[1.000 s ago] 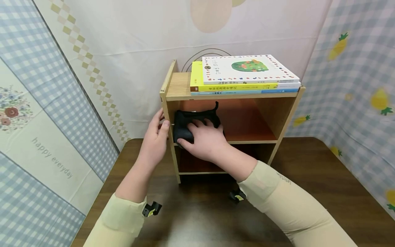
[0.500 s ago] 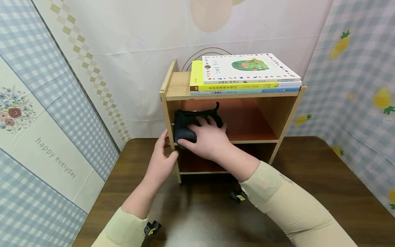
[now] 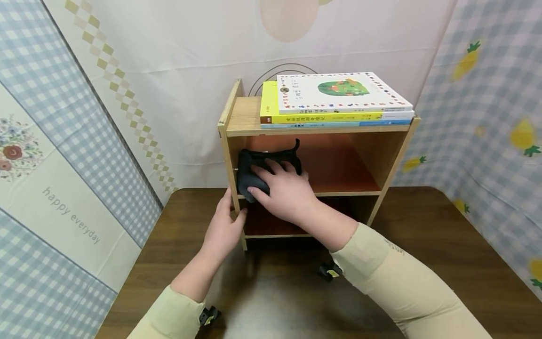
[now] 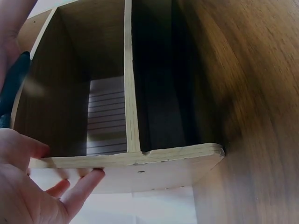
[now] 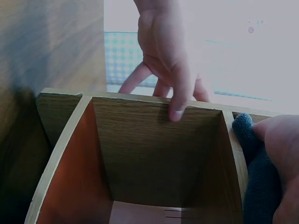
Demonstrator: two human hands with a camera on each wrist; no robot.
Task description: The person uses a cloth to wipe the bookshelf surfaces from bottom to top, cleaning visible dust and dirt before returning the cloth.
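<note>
A dark blue-black fabric pouch (image 3: 250, 176), with a thin tail sticking up at its top right, fills the left of the upper compartment of a small wooden shelf unit (image 3: 317, 194). Its lower front hangs slightly over the shelf edge. My right hand (image 3: 288, 190) holds the pouch, fingers spread over its front and thumb at its lower edge. My left hand (image 3: 222, 228) grips the unit's left side panel (image 4: 163, 156). Its thumb reaches inside the lower compartment while the fingers lie outside, as the right wrist view also shows. Fuzzy cloth (image 5: 261, 186) shows beside my right thumb there.
Several books (image 3: 338, 101) lie stacked on top of the unit, a white one uppermost over a yellow one. The unit stands on a dark brown wooden table (image 3: 271, 292). Patterned fabric curtains (image 3: 186, 61) hang behind and at both sides.
My left hand has slid down the side panel, and its thumb has come round to the inner face. The pouch's lower front now bulges a little farther over the shelf edge under my right hand.
</note>
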